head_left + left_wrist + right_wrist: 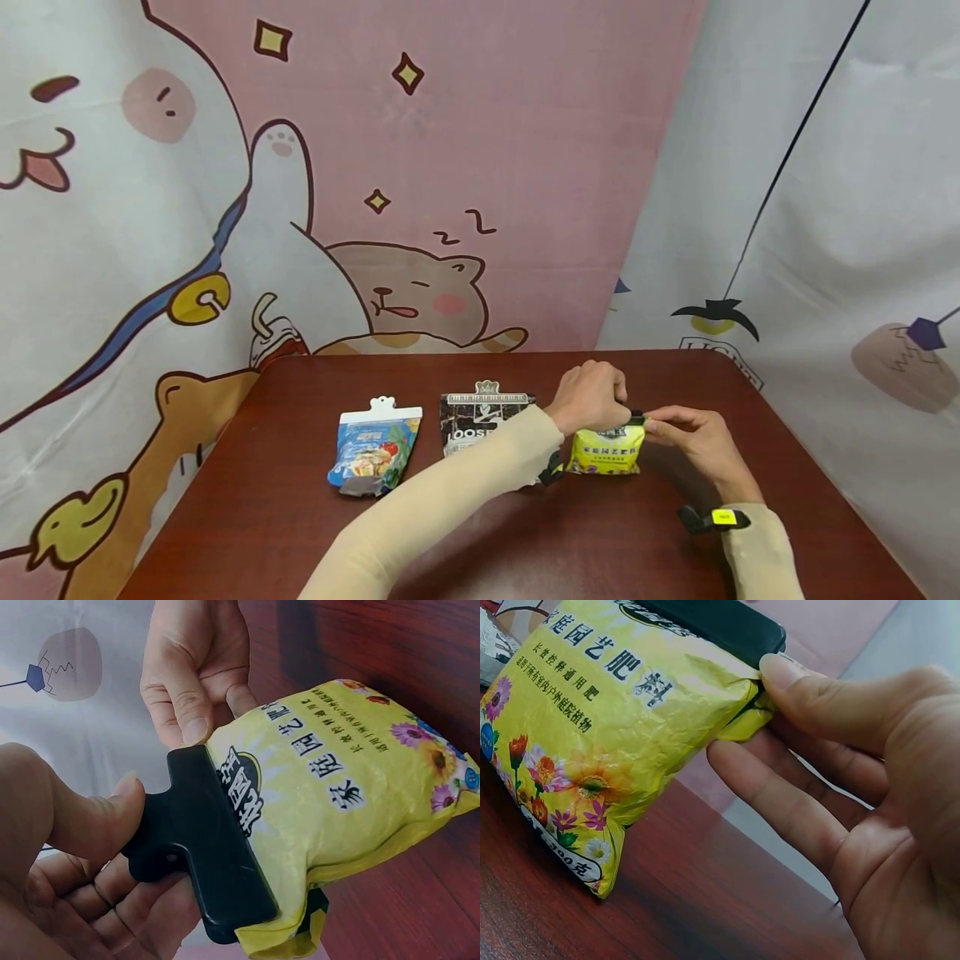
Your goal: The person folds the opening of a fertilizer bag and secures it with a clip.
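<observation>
A yellow bag of plant fertilizer (606, 454), printed with flowers and Chinese characters, stands at the right of the table. Across its folded top lies a black clip (217, 840). My left hand (592, 398) grips the clip's handle, thumb on one side and fingers on the other, as the left wrist view shows. At the bag's other top corner is my right hand (701, 446). Its thumb and fingers pinch the corner by the clip's end, seen close up in the right wrist view, where the clip handle is out of frame.
A blue food bag (375, 454) with a white clip (381, 410) is at the left of the brown table (292, 433). Between the bags is a black bag (480, 417) with a clear-and-silver clip, partly hidden by my left sleeve. A cartoon-printed cloth (525, 167) hangs behind.
</observation>
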Tool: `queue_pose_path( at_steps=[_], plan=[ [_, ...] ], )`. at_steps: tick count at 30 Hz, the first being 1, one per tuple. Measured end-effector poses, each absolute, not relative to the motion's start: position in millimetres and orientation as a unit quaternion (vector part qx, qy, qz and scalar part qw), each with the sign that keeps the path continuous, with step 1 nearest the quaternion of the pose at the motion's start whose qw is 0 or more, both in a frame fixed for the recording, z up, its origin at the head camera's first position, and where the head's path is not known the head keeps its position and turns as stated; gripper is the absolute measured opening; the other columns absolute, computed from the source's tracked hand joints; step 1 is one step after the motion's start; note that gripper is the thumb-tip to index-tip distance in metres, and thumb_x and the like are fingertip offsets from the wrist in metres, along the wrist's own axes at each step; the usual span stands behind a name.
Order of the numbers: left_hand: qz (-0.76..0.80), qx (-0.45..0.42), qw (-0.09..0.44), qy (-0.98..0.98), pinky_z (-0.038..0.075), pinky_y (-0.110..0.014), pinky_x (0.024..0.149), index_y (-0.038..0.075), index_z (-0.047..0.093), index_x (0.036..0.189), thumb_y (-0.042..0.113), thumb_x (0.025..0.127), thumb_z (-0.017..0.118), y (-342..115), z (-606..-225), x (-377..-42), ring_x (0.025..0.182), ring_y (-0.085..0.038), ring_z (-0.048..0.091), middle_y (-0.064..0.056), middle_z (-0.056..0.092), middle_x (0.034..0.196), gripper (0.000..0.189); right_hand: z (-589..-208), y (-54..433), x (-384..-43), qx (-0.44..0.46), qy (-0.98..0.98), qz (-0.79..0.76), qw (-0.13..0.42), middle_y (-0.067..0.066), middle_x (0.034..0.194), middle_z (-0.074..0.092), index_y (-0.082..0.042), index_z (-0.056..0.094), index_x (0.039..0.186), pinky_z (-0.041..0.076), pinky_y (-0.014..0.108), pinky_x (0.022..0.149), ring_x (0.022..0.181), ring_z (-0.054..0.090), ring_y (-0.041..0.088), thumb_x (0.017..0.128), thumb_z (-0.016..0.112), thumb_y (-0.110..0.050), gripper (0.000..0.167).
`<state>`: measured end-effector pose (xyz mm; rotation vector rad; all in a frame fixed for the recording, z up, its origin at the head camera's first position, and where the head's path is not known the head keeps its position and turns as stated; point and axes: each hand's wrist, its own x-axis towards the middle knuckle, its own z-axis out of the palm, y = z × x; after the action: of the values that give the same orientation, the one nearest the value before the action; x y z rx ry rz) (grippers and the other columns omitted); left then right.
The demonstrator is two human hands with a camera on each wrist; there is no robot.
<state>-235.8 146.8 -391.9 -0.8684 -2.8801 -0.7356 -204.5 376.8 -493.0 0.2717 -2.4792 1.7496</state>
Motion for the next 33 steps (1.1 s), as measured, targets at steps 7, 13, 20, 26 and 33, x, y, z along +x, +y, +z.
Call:
queue_pose_path(
  at_steps=[7, 13, 20, 26, 33],
  plan=[
    [-0.236, -0.28, 0.02, -0.93, 0.039, -0.017, 0.054, 0.024, 0.068, 0.073, 0.023, 0.083, 0.078, 148.1, -393.6, -238.0, 0.06, -0.002, 0.052, 0.018, 0.057, 0.068, 0.014, -495.2, 377.9, -207.1, 0.083, -0.816, 0.57, 0.048, -0.009, 0.099, 0.078, 0.005, 0.073, 0.115, 0.063, 0.029, 0.078, 0.091, 0.078, 0.027, 0.094, 0.076, -0.019, 0.032],
    [-0.26, -0.278, -0.008, -0.925, 0.041, -0.017, 0.056, 0.024, 0.072, 0.078, 0.022, 0.083, 0.078, 143.3, -391.5, -239.5, 0.062, -0.002, 0.054, 0.016, 0.065, 0.076, 0.009, -495.5, 376.9, -207.9, 0.083, -0.817, 0.568, 0.05, -0.008, 0.099, 0.078, 0.004, 0.074, 0.114, 0.064, 0.034, 0.078, 0.09, 0.078, 0.026, 0.093, 0.077, -0.02, 0.032],
    [-0.312, -0.292, -0.052, -0.903, 0.049, -0.016, 0.069, 0.021, 0.079, 0.099, 0.027, 0.085, 0.084, 134.7, -393.8, -243.4, 0.08, 0.0, 0.06, 0.012, 0.073, 0.095, 0.017, -491.6, 374.9, -204.4, 0.072, -0.844, 0.528, 0.052, -0.012, 0.104, 0.077, -0.004, 0.074, 0.12, 0.06, 0.029, 0.079, 0.093, 0.072, 0.007, 0.093, 0.078, -0.028, 0.037],
    [-0.364, -0.302, -0.084, -0.877, 0.054, -0.019, 0.079, 0.024, 0.079, 0.105, 0.029, 0.085, 0.085, 126.5, -402.5, -249.6, 0.091, 0.0, 0.064, 0.011, 0.075, 0.102, 0.021, -488.4, 371.9, -204.1, 0.083, -0.866, 0.488, 0.065, -0.006, 0.11, 0.077, -0.013, 0.076, 0.119, 0.055, 0.022, 0.081, 0.098, 0.068, 0.003, 0.094, 0.076, -0.032, 0.032],
    [-0.438, -0.307, -0.113, -0.837, 0.055, -0.02, 0.081, 0.023, 0.078, 0.113, 0.032, 0.087, 0.083, 111.3, -411.9, -251.7, 0.094, -0.001, 0.066, 0.011, 0.076, 0.107, 0.028, -488.1, 367.9, -204.3, 0.089, -0.867, 0.484, 0.081, -0.005, 0.108, 0.077, -0.014, 0.078, 0.115, 0.054, 0.02, 0.08, 0.096, 0.069, 0.004, 0.093, 0.077, -0.03, 0.027]
  ],
)
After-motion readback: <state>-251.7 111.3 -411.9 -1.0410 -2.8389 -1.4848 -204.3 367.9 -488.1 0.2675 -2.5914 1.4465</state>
